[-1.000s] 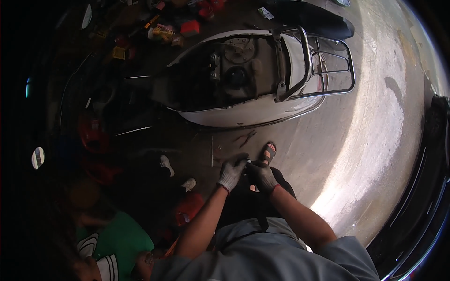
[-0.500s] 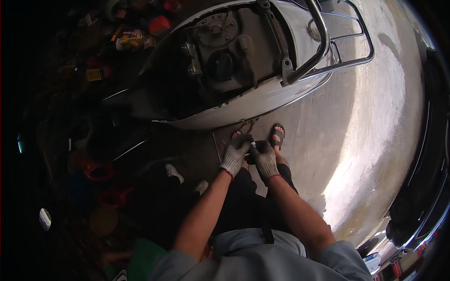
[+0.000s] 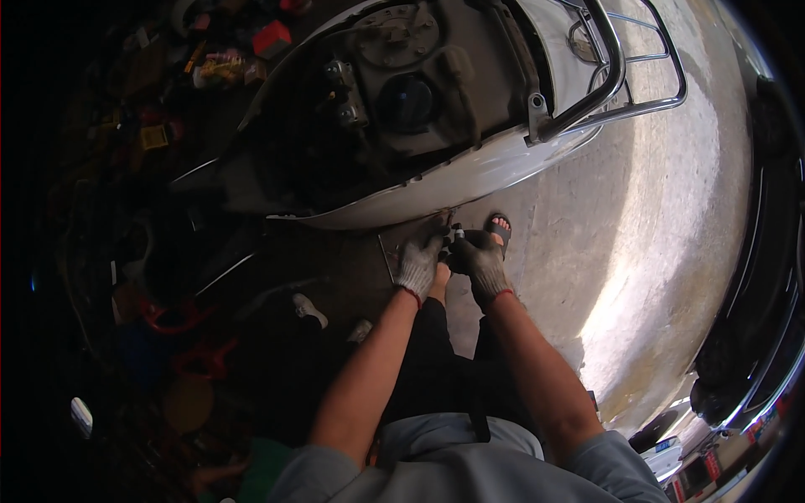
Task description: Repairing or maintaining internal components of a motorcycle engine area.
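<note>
Your left hand (image 3: 419,261), in a grey work glove with a red cuff, was spread flat, fingers apart and pointing far, with the fingertips touching the lower edge of the white scooter body (image 3: 470,180). It clamped nothing that I could see. Your right hand (image 3: 480,261), in a darker glove, was curled shut around a small tool (image 3: 459,232); only its pale tip showed above the fist, right beside the left hand's thumb side. What kind of tool it was, I could not tell. The two hands sat just beside each other, nearly touching, close under the scooter's panel edge.

Below and between the hands, your sandalled foot (image 3: 498,228) stood on the concrete floor (image 3: 587,251), toes pointing far, just to the right of the right hand. Your dark trousers ran down from there to the near edge.

Farther out, the scooter lay with its seat off, showing a dark open compartment (image 3: 394,109) with engine parts inside. A chrome rear rack (image 3: 620,75) curved round at far right. A bright patch of sun fell across the floor on the right. To the left lay a dim clutter of red parts (image 3: 180,335) and coloured boxes (image 3: 218,67). A dark vehicle's edge (image 3: 755,335) filled the near right.
</note>
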`<state>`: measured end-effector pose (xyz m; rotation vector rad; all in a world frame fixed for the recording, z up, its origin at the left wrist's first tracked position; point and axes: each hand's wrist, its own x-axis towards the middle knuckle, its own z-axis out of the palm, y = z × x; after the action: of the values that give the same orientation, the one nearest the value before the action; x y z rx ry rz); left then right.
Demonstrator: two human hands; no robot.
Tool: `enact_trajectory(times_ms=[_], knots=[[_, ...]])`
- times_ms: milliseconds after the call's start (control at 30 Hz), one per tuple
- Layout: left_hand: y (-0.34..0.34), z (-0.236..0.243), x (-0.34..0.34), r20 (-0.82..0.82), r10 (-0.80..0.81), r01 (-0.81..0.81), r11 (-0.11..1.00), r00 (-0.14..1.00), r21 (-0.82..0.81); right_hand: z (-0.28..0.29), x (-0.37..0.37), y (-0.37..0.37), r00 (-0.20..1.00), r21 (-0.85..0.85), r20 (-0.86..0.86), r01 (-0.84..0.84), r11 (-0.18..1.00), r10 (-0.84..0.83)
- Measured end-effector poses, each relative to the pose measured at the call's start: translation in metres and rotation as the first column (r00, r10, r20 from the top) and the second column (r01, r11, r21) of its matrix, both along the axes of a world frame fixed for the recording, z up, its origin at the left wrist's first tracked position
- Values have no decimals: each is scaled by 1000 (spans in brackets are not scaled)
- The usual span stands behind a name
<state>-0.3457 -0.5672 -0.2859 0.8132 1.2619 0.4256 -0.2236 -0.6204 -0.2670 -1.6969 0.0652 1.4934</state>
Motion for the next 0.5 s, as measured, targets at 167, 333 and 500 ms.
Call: enact_trajectory(times_ms=[167, 333, 500], knots=[[-2, -7, -1, 108, 29, -32, 999, 994, 33, -1, -1, 13, 998, 34, -13, 69, 997, -68], [-3, -10, 2, 119, 61, -65, 997, 991, 29, 11, -4, 22, 997, 22, 3, 83, 996, -83], [-3, -14, 5, 192, 131, -125, 991, 972, -43, -4, -3, 20, 995, 63, 66, 65, 996, -69]])
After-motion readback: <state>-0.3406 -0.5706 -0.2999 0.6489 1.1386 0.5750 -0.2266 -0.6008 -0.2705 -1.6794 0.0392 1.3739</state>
